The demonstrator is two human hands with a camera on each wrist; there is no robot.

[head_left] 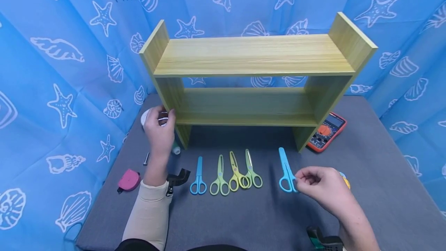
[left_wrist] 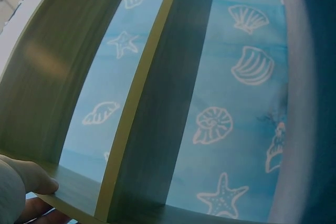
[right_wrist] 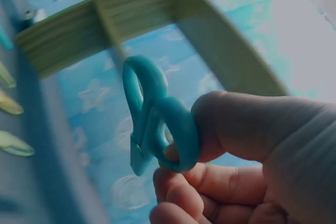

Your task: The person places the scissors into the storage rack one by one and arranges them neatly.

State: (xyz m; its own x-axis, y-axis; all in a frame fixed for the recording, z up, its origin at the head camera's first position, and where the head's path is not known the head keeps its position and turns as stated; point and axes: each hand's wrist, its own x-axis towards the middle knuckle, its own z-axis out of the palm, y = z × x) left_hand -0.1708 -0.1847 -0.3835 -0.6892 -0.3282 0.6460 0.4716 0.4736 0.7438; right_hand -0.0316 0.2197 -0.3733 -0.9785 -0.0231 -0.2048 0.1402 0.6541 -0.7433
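Note:
In the head view my right hand (head_left: 324, 189) pinches one handle loop of the light-blue scissors (head_left: 285, 169). The right wrist view has thumb and fingertips on that loop, the scissors (right_wrist: 144, 95) held up with the handles toward the camera. My left hand (head_left: 160, 129) grips the left side panel of a two-tier wooden shelf (head_left: 254, 55), thumb (left_wrist: 44, 179) on the inner face and fingers outside. Before the shelf lie blue scissors (head_left: 198, 177), green scissors (head_left: 220, 177), yellow scissors (head_left: 235, 171) and a second green pair (head_left: 251, 169), overlapping the yellow one.
A red multimeter (head_left: 327, 131) lies beside the shelf's right end. Left of the shelf are a pink tape measure (head_left: 129, 180), a small metal rod (head_left: 146, 159), a white-capped green tube (head_left: 176, 149) and a white object (head_left: 144, 117) partly hidden by my hand. A blue curtain (head_left: 87, 88) surrounds the grey table.

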